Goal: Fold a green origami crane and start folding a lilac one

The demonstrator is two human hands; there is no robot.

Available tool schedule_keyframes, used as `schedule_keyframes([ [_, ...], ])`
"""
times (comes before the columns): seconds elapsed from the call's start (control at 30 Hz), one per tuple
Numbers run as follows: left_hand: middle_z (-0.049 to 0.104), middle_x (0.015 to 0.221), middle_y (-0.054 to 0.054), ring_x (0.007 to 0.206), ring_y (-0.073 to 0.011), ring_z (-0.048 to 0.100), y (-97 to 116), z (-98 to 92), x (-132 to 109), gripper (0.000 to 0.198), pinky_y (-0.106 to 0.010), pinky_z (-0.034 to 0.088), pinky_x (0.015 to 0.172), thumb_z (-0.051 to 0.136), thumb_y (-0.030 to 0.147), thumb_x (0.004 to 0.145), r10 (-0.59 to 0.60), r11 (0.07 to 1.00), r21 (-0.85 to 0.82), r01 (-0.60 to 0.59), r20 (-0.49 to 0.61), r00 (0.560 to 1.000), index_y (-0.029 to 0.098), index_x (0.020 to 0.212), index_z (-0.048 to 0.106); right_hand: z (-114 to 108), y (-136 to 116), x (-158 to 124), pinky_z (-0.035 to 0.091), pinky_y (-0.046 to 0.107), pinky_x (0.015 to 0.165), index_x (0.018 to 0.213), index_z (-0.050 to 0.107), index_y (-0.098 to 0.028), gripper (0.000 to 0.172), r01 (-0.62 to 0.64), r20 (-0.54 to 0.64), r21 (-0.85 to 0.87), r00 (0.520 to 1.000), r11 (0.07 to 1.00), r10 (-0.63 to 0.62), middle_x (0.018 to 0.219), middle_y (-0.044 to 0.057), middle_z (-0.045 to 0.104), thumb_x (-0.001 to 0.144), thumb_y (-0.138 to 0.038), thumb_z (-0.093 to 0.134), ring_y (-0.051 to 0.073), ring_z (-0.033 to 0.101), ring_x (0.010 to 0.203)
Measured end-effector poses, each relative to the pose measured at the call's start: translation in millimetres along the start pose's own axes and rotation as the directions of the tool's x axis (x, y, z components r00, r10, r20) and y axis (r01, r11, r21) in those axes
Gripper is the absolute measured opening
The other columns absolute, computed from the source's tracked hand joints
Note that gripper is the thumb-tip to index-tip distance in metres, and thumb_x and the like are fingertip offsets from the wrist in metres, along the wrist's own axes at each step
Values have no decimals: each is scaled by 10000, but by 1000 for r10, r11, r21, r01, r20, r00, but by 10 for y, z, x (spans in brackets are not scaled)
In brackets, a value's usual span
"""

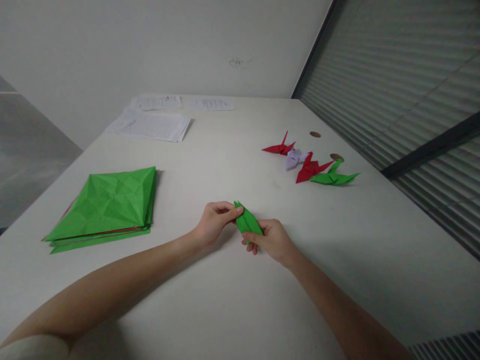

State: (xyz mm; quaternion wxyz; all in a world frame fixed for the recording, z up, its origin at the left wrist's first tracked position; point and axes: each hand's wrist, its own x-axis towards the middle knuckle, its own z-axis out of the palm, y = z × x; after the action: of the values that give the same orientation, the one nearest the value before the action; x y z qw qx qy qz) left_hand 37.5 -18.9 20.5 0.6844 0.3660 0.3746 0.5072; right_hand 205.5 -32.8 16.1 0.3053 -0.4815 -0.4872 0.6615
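Note:
A narrow, folded green paper piece (246,220) is held just above the white table (232,300) in the middle of the view. My left hand (214,221) pinches its upper left tip with thumb and fingers closed. My right hand (272,240) grips its lower end, fingers curled round it. To the right lie several finished paper cranes: a red crane (279,147), a lilac crane (294,158), another red crane (310,169) and a green crane (333,177).
A stack of creased green paper sheets (107,207), with red edges showing, lies at the left. Printed white papers (152,124) rest at the far side. Two small brown round spots (315,134) sit near the window blinds (405,90).

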Motion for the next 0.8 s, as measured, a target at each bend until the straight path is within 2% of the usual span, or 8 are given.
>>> schedule_keyframes([
  [0.2, 654, 577, -38, 554, -135, 561, -11, -19, 28, 305, -300, 430, 575, 883, 383, 595, 57, 998, -1, -57, -74, 996, 142, 576, 696, 13, 2, -6, 478, 248, 417, 683, 654, -130, 494, -30, 63, 82, 998, 996, 25, 603, 52, 709, 569, -587, 802, 126, 607, 439],
  [0.43, 645, 596, -33, 568, -142, 568, 45, 4, 19, 330, -303, 431, 574, 877, 377, 608, 3, 994, -106, -6, -27, 1000, 144, 555, 650, -1, 11, -15, 472, 246, 408, 711, 660, -124, 486, -33, 91, 134, 996, 990, 21, 561, 46, 697, 629, -589, 776, 136, 610, 422],
  [0.67, 643, 612, -18, 582, -125, 576, 33, 13, 25, 330, -283, 449, 583, 868, 369, 626, 8, 994, -104, -11, -28, 1000, 142, 584, 632, 17, 46, -5, 487, 253, 424, 703, 640, -129, 492, -3, 47, 125, 999, 992, -3, 580, 47, 697, 620, -591, 785, 136, 614, 437],
  [0.8, 638, 603, -22, 555, -131, 558, 44, 24, 22, 335, -292, 436, 556, 863, 375, 626, 16, 992, -125, -19, -23, 1000, 146, 579, 623, 28, 61, -2, 509, 269, 452, 737, 626, -132, 535, 26, 68, 149, 997, 988, -37, 616, 69, 707, 707, -664, 679, 147, 635, 474],
])
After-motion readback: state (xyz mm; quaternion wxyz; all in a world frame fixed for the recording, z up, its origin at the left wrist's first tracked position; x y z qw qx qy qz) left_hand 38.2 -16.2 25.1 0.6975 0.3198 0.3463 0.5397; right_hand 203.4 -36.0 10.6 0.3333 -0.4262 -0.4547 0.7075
